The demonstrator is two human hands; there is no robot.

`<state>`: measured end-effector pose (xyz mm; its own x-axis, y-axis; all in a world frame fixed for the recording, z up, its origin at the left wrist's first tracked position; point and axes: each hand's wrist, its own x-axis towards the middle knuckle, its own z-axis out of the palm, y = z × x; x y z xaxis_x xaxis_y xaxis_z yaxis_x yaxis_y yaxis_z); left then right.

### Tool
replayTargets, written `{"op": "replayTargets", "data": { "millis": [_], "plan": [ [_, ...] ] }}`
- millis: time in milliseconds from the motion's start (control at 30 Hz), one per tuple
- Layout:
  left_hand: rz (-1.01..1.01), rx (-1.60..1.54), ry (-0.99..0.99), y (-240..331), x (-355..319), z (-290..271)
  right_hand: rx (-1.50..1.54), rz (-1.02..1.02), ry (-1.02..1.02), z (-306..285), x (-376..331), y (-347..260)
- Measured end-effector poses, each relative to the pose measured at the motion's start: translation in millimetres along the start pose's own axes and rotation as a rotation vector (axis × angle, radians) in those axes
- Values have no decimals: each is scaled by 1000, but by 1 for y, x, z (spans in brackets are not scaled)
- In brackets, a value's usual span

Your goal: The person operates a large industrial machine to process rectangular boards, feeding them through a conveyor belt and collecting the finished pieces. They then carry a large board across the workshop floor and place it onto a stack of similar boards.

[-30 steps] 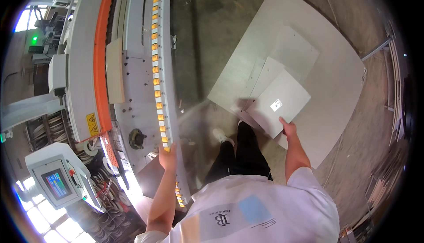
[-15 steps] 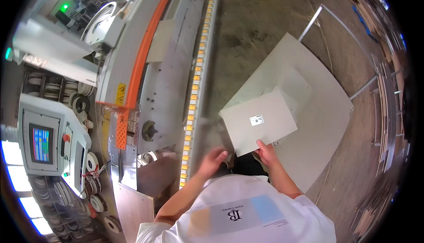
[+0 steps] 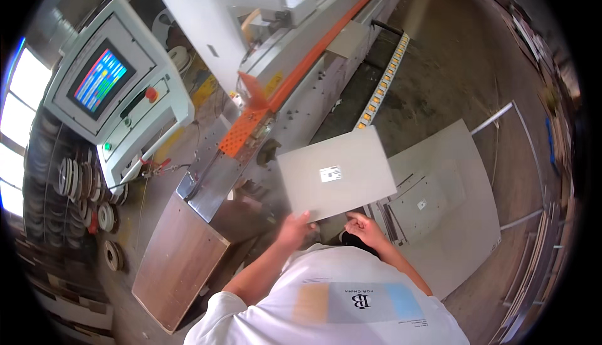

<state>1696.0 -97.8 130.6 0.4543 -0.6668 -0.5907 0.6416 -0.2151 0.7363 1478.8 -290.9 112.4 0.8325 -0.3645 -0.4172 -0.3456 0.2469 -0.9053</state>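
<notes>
Panel (image 3: 338,172), flat grey rectangle, smooth matte, small white label near its middle, is being held level at chest height between the machine (image 3: 301,75) and a stack (image 3: 439,201) of like grey boards on the floor. Left hand (image 3: 295,228) is pinching its near edge, grip closed on it. Right hand (image 3: 365,229) is sitting just under the near edge, fingers curled; hold unclear. Brown wood slab (image 3: 179,260) is lying left of the person.

Grey concrete floor (image 3: 451,63), long machine (image 3: 301,50), bright windows (image 3: 14,113) left
</notes>
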Motion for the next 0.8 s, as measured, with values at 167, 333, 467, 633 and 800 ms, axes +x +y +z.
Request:
{"op": "replayTargets", "data": {
  "millis": [167,333,467,633,800],
  "plan": [
    [172,8,172,-60,22,-126,-129,99,84,-7,-18,18],
    [245,-45,413,-49,20,-183,-218,185,193,-27,-30,47],
    [113,-805,297,-8,12,-189,-306,249,224,-39,-39,71],
    [301,-767,398,-38,42,-241,-336,294,171,-43,-43,87],
    [136,-1050,361,24,18,-184,-243,216,214,-69,-62,158]
  ]
}}
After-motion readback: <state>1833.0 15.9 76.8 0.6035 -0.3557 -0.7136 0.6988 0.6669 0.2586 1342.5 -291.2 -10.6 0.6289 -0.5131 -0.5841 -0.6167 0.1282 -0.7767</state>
